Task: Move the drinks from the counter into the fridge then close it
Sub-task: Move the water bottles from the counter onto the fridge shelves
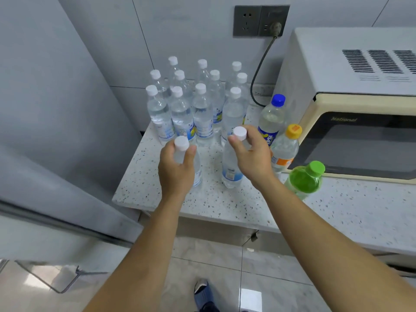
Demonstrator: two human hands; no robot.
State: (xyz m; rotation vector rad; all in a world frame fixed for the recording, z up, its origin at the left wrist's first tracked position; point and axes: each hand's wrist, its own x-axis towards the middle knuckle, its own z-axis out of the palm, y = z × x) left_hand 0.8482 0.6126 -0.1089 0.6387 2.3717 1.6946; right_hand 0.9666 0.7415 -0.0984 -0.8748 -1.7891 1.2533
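The grey fridge [56, 131] fills the space far to the left of the fingers, its door standing shut in this view, and the cream microwave [351, 104] sits well off to their right, plugged by a dark cord [258, 70] into a wall socket [261, 20] beyond them. Under both hands runs the speckled white counter [225, 206], its near edge just below the wrists. Beyond the fingertips stands a tight cluster of clear water bottles [202, 113] with white caps, all upright. To the right of the right fingers are three other drinks: a blue-capped bottle [271, 122] nearest them, an orange-capped bottle [286, 149] just beside the knuckles, and a green bottle [305, 179] close by the right wrist. The left hand [176, 170] has its fingers wrapped around the neck of one water bottle [197, 170], thumb and forefinger pinched just under the white cap [181, 143] while the bottle stands on the counter. The right hand [252, 154] grips a second water bottle [230, 170] likewise, fingers curled round its neck right under its cap [239, 133]; this bottle leans slightly. The two held bottles stand apart from each other, between the cluster and the counter's edge. Below the arms, a shoe [202, 293] shows on the tiled floor [270, 278].
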